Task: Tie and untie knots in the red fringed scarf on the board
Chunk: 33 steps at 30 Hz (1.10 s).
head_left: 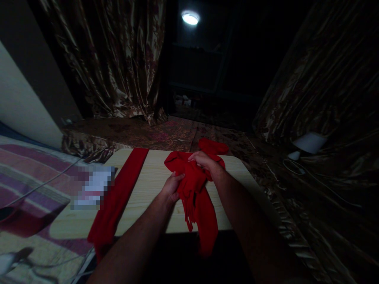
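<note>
While the red fringed scarf point(191, 179) was bunched over the bench point(152, 169), one end past the near edge | left hand point(171, 187): grip closed on its side folds | right hand point(203, 159): grip closed on its upper folds | red fabric strip point(122, 189): lay across the bench's left part.

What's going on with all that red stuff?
Someone is holding a bunched red cloth over a wooden table. The left hand grips its side, the right hand its far part. One end hangs past the near edge. A long red strip lies across the table's left side, and red fabric sits beyond the far edge.
</note>
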Motion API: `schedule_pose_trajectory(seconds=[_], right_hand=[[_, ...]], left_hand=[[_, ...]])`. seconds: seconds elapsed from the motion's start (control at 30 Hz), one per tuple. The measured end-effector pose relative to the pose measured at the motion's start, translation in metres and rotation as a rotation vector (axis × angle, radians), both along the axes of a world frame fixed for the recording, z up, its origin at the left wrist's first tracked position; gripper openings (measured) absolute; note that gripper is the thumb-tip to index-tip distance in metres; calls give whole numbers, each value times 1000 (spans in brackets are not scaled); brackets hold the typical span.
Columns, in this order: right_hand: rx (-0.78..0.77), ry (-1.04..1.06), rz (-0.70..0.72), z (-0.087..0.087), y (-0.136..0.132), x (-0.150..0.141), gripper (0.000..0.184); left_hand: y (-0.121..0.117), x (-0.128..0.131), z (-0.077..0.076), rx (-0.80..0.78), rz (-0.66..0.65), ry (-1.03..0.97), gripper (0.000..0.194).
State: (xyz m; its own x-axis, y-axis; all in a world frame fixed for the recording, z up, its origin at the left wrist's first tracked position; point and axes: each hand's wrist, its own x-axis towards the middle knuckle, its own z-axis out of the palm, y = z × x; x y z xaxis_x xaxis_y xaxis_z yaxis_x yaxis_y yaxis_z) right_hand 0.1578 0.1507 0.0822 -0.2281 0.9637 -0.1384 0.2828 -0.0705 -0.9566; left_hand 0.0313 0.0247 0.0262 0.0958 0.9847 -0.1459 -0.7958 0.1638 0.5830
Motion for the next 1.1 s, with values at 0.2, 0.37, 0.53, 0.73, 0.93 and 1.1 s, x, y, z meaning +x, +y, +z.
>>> schedule_pose_trajectory(seconds=[0.2,0.37,0.53,0.73,0.93,1.1], right_hand=[[535,-627,238,1,-3,0,44],[610,-763,159,-11,-2,0,31],[390,-491,-45,-23,10,-4,25],[39,-239,119,-16,8,3,11],[320,-128,-69,-12,22,8,26],[406,-249,-44,-16,24,6,18]], left_hand=[[1,0,0,-33,17,-19,43],[2,-2,-2,-26,14,-13,34],[3,-3,-5,-20,4,-2,33],[2,-3,-3,-39,13,12,29],[0,-3,1,-32,12,26,30],[1,-1,1,-77,64,21,34]])
